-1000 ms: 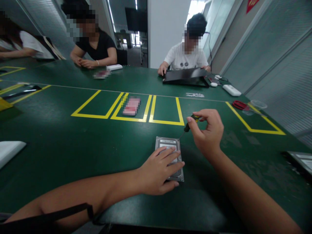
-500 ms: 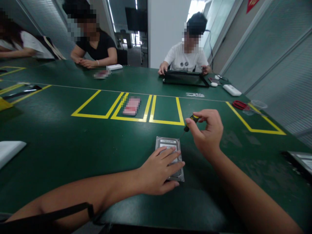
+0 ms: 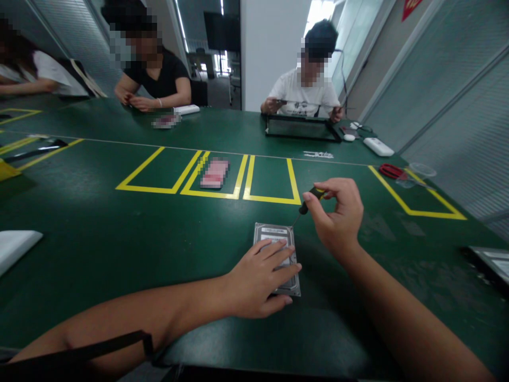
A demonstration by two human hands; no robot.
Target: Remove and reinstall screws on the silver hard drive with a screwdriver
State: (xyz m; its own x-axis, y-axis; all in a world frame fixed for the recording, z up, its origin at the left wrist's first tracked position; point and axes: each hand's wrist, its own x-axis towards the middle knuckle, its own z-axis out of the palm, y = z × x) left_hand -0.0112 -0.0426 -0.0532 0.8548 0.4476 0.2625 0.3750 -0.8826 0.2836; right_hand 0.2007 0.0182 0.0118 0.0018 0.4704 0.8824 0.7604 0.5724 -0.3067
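"While the green tabletop [image 3: 159, 244] is stretching out before you, what is lying there?"
"A grey hard drive [image 3: 273, 231] is lying flat near me, and my left hand [image 3: 252, 278] is resting splayed across it."
"And your right hand [image 3: 342, 215]?"
"It is gripping a screwdriver [image 3: 307, 205] by the handle; the thin shaft is slanting down to the drive's far right corner."

I see the left hand [image 3: 258, 281] spread over a hard drive [image 3: 274, 231], the right hand [image 3: 341, 215] pinching a screwdriver [image 3: 310, 200], tip at the drive's corner nearest it, and yellow tape outlines [image 3: 274, 200] beyond both hands
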